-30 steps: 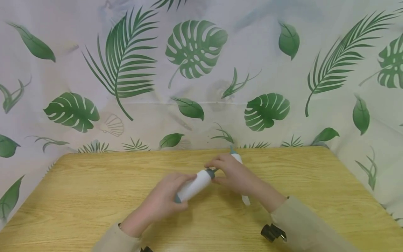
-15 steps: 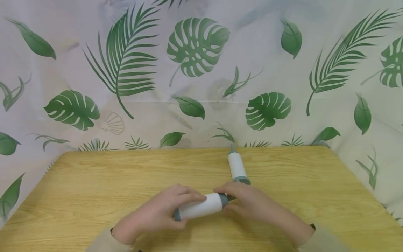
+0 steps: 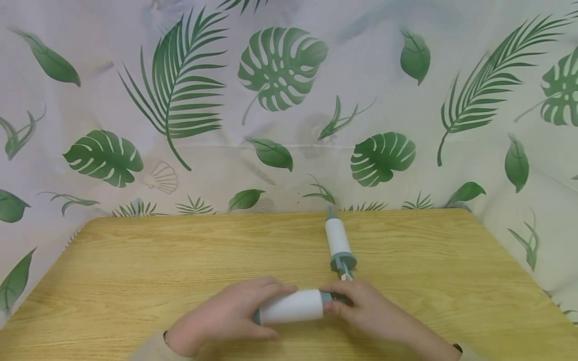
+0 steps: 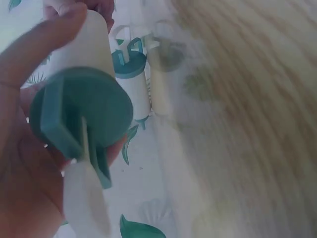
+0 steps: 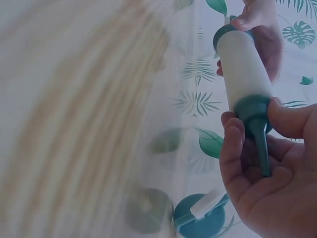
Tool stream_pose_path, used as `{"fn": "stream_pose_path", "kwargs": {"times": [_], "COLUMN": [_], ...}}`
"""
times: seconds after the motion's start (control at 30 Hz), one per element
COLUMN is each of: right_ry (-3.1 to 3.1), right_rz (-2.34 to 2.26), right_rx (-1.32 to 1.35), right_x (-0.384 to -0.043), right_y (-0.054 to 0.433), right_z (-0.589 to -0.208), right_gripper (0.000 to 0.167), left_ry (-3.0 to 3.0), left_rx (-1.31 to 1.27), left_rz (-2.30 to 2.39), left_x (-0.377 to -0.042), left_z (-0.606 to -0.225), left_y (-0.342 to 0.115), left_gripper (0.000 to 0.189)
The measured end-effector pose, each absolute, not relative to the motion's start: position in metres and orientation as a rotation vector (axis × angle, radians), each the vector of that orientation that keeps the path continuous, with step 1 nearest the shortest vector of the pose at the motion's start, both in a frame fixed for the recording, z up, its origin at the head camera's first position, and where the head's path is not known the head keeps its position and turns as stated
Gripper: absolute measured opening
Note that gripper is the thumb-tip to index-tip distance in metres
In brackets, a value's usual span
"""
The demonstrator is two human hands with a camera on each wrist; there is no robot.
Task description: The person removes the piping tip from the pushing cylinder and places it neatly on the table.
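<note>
Between my two hands lies a white syringe-like dispenser (image 3: 293, 306) with teal ends, nearly level, close to the table's front. My left hand (image 3: 230, 313) grips its barrel near the rear end. In the left wrist view that end shows a teal flange (image 4: 106, 109) with upright teal posts and a white plunger-like piece. My right hand (image 3: 370, 311) pinches the other end; the right wrist view shows thumb and fingers around the teal nozzle cap (image 5: 255, 109), its thin nozzle pointing into the palm. A second, similar dispenser (image 3: 337, 238) lies beyond, nozzle toward the back edge.
The wood-grain table (image 3: 180, 255) runs back to a light cloth backdrop (image 3: 307, 165) printed with green leaves. The second dispenser's plunger end lies just beyond my right hand's fingers.
Both hands have drawn the held dispenser toward the front of the table and turned it from slanted to nearly level. The second dispenser, earlier partly covered by my right hand, now shows.
</note>
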State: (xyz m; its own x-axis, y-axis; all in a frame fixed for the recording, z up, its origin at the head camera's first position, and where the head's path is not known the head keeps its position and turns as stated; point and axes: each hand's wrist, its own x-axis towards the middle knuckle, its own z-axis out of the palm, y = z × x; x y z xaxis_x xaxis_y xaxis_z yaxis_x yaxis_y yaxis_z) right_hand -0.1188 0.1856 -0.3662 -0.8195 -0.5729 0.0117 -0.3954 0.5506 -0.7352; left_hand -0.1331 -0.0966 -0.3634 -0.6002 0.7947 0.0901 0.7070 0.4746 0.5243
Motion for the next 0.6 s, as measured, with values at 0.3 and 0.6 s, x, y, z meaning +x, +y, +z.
{"fn": "stream_pose_path", "kwargs": {"times": [0.3,0.6], "right_ry": [2.280,2.234], "right_rz": [-1.348,-1.447], "right_rx": [-0.647,-0.647], "right_x": [-0.115,-0.112], "right_y": [0.189,0.192], "right_z": [-0.375,-0.379], "right_gripper": [0.031,0.028], "left_ry": [2.596,2.485], "left_rx": [1.347,1.339], "left_rz": [0.826,0.995], "left_x": [-0.131,-0.136], "left_z": [-0.368,-0.374], "left_y": [-0.093,-0.091], "left_gripper": [0.057,0.054]}}
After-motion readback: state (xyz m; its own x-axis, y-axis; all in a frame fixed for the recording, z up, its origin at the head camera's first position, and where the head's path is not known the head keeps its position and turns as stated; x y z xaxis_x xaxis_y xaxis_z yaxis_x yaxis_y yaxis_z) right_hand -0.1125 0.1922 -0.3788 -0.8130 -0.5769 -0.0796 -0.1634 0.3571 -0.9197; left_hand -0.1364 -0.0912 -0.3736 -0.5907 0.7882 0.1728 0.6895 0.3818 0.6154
